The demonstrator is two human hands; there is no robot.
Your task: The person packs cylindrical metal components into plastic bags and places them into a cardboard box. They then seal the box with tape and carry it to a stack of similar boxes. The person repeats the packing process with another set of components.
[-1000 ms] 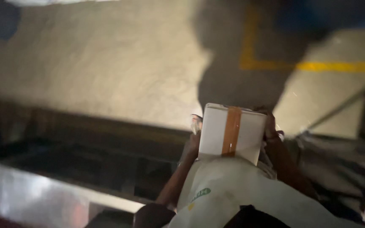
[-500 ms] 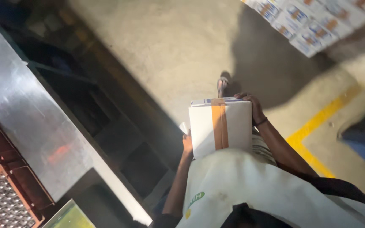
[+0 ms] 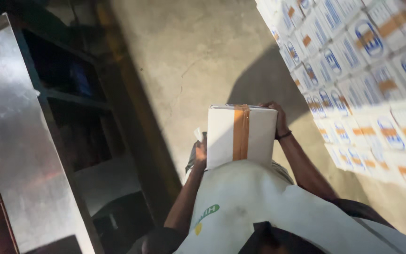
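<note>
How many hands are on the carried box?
2. Left hand grips the box at its left side; right hand wraps its far right corner. Most fingers are hidden behind the box.

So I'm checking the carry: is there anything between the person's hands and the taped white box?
Nothing visible. The left hand presses the white box at its left side and the right hand grips its far right edge, both directly on the cardboard.
</note>
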